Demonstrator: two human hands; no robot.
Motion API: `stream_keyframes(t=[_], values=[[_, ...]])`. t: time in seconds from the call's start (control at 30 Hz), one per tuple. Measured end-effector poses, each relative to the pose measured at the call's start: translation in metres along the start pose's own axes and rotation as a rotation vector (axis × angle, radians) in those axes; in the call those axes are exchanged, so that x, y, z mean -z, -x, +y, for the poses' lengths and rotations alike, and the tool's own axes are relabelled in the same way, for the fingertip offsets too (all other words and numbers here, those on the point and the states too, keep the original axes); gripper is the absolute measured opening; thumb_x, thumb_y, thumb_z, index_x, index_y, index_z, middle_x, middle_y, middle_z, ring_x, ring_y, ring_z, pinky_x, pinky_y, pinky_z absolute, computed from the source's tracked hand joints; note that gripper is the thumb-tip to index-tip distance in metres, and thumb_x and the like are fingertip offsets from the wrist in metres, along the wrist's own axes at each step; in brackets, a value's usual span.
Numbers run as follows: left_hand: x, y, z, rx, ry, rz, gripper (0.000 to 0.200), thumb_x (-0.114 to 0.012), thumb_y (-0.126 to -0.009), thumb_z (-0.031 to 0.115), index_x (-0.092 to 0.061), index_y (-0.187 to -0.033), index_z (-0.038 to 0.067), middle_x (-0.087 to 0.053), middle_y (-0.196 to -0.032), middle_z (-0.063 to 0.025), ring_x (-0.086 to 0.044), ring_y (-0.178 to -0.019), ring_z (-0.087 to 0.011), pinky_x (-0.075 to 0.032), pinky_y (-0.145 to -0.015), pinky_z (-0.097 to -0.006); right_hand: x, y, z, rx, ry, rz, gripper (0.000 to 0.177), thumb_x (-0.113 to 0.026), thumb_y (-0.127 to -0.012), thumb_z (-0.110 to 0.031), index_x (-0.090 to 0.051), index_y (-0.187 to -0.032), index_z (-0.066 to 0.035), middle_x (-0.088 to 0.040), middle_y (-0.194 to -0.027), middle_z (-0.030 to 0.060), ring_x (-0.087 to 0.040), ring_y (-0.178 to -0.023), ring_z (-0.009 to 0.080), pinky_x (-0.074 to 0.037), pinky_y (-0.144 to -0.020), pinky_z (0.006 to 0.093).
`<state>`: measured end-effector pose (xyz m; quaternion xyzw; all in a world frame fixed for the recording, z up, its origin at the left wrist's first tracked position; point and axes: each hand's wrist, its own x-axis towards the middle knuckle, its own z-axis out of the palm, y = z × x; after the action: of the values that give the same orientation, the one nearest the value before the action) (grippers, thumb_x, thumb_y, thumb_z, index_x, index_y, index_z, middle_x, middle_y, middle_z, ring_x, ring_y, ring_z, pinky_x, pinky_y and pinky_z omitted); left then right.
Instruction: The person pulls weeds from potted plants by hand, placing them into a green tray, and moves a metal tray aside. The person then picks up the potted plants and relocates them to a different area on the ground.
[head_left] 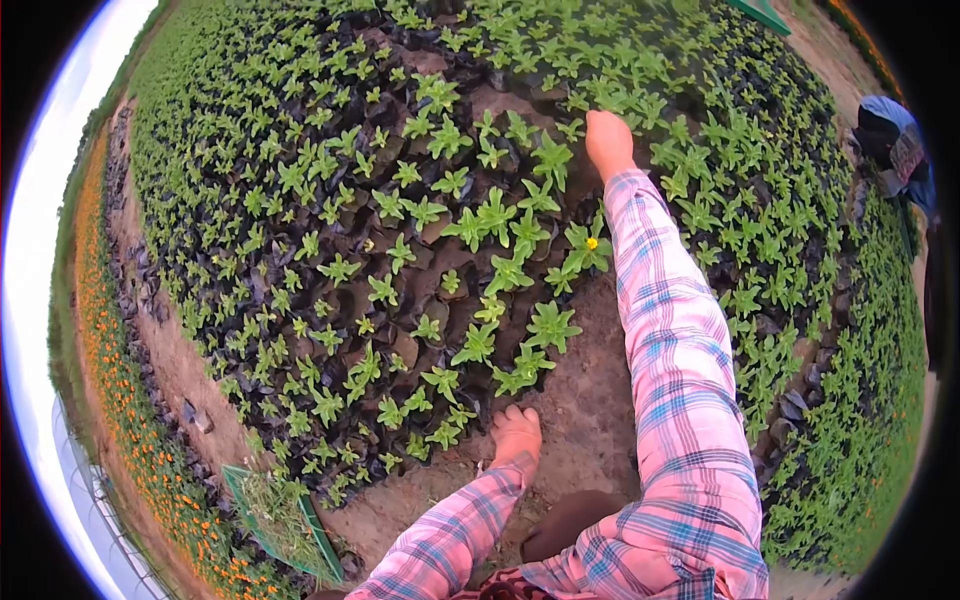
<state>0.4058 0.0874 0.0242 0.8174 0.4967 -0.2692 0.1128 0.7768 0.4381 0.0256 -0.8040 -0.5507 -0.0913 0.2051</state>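
Observation:
My right hand (608, 143) reaches far forward among the green seedlings (495, 215), its fingers closed. Whatever it grips, if anything, is hidden behind the fist. Close to me, my left hand (517, 437) is low over the bare soil (590, 400), at the near edge of the plants. Its fingers look curled in, and I cannot see what is inside them. The seedlings stand in black plastic bags filled with soil, packed closely. A small yellow flower (592, 243) shows on one plant beside my right forearm.
A green crate (325, 545) holding pulled grass and stems sits at the lower left. Beyond it runs a strip of orange flowers (130, 400). Another person (895, 150) bends over at the far right. Part of another green crate (765, 12) shows at the top.

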Motion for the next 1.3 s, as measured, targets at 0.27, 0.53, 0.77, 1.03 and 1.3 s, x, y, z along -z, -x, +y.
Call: stream_keyframes(t=[0.27,0.53,0.77,1.03,1.3], values=[[0.003,0.001,-0.001,0.006,0.015,-0.039,0.069,-0.087,-0.05,0.032,-0.045,-0.1,0.01,-0.044,-0.106,-0.0124,-0.047,-0.1,-0.0321,-0.048,-0.077,-0.0442,0.042,0.0,0.005,-0.09,-0.317,0.212,0.012,-0.055,-0.08,-0.011,-0.062,-0.077,-0.003,-0.062,-0.08,0.0195,-0.059,-0.08,0.0382,-0.046,-0.07,0.0462],[-0.003,0.0,-0.001,0.015,0.034,-0.012,0.069,-0.087,-0.05,0.033,-0.046,-0.1,0.011,-0.044,-0.105,-0.0115,-0.047,-0.099,-0.0303,-0.049,-0.077,-0.042,0.164,0.076,-0.014,0.177,-0.428,0.226,0.005,-0.059,-0.081,-0.008,-0.06,-0.084,-0.003,-0.06,-0.08,0.0158,-0.059,-0.076,0.0347,-0.047,-0.069,0.0414],[-0.006,0.0,-0.001,0.04,0.102,0.234,0.006,-0.055,-0.08,0.015,-0.055,-0.085,0.013,-0.049,-0.094,-0.0094,-0.051,-0.09,-0.0303,-0.049,-0.07,-0.043,0.247,0.283,-0.063,-0.073,-0.641,-0.293,0.005,-0.062,-0.077,-0.003,-0.061,-0.082,-0.004,-0.057,-0.07,0.0116,-0.058,-0.064,0.0288,-0.047,-0.06,0.0366],[0.001,0.007,-0.032,-0.263,0.598,0.232,0.041,-0.061,-0.07,0.001,-0.052,-0.11,0.007,-0.05,-0.107,-0.0198,-0.05,-0.103,-0.0398,-0.046,-0.084,-0.0464,0.278,0.41,-0.107,0.109,-0.558,-0.443,0.006,-0.063,-0.076,-0.003,-0.062,-0.082,-0.003,-0.059,-0.074,0.0143,-0.058,-0.069,0.0333,-0.048,-0.064,0.0396],[-0.032,0.125,-0.194,-0.696,0.338,-0.177,0.064,-0.072,-0.067,0.052,-0.052,-0.105,0.004,-0.054,-0.103,-0.0211,-0.056,-0.094,-0.0386,-0.047,-0.08,-0.046,0.31,0.425,-0.183,0.409,-0.576,-0.609,0.01,-0.061,-0.077,0.001,-0.061,-0.087,0.0,-0.06,-0.079,0.0158,-0.059,-0.074,0.0344,-0.048,-0.066,0.0401]])
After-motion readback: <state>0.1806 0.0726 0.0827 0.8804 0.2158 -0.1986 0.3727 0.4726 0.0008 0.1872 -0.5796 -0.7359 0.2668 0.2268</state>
